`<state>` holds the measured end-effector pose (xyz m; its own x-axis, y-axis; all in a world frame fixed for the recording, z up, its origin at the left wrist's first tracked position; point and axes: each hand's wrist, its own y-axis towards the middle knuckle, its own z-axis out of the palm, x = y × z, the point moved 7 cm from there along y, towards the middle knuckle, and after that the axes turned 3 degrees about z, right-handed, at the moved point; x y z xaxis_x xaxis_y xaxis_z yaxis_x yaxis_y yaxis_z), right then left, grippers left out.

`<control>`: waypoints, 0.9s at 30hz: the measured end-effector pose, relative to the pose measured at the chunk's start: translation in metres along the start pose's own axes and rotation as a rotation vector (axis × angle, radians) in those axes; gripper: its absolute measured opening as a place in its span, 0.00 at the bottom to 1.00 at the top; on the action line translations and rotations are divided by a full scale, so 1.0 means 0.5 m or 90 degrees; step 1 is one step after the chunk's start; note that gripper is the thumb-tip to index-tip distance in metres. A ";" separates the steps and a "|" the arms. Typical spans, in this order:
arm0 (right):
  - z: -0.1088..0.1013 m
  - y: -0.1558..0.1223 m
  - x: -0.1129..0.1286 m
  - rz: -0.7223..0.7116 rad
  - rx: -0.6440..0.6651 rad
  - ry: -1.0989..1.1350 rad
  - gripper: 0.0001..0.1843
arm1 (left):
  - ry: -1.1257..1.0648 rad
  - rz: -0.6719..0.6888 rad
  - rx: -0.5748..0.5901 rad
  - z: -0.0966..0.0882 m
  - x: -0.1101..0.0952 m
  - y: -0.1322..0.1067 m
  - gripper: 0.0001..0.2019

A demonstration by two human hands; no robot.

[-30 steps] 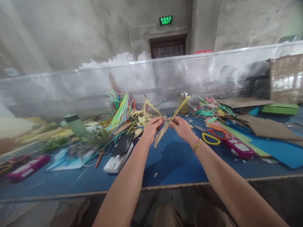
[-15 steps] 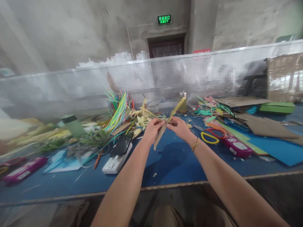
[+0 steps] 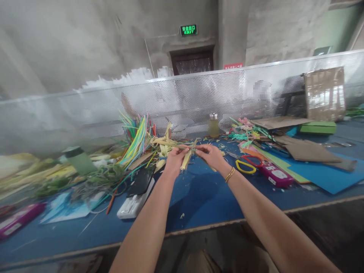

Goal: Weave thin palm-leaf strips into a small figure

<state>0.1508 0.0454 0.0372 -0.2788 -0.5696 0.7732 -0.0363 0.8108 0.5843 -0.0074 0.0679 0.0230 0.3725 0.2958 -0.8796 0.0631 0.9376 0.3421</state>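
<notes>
Both hands are raised over the blue table (image 3: 204,197) and meet at a pale yellow leaf strip (image 3: 186,160). My left hand (image 3: 174,159) pinches the strip's left part, with a short folded end hanging below the fingers. My right hand (image 3: 210,154), with a gold bracelet on the wrist, is closed on the strip's right part. Just behind the hands lies a pile of dried yellow leaf strips (image 3: 167,144) and a bundle of coloured strips (image 3: 136,138).
Yellow and red scissors (image 3: 247,163) and a pink case (image 3: 277,176) lie right of my hands. A black phone (image 3: 141,181) rests on a white box (image 3: 133,201) to the left. A green bottle (image 3: 78,159), a small jar (image 3: 213,125), cardboard and a perforated metal screen (image 3: 199,98) stand behind.
The long strip that stuck up to the right has been folded down and now looks short between the hands. The view has shifted slightly to the right.
</notes>
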 end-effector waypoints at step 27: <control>0.001 -0.017 0.061 -0.185 0.026 -0.184 0.13 | 0.193 -0.016 0.072 0.019 -0.001 -0.016 0.11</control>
<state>0.1423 0.0209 0.0558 -0.5095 -0.7186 0.4733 -0.1897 0.6303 0.7528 0.0006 0.0587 0.0237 0.0781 0.3302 -0.9407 0.1772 0.9239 0.3391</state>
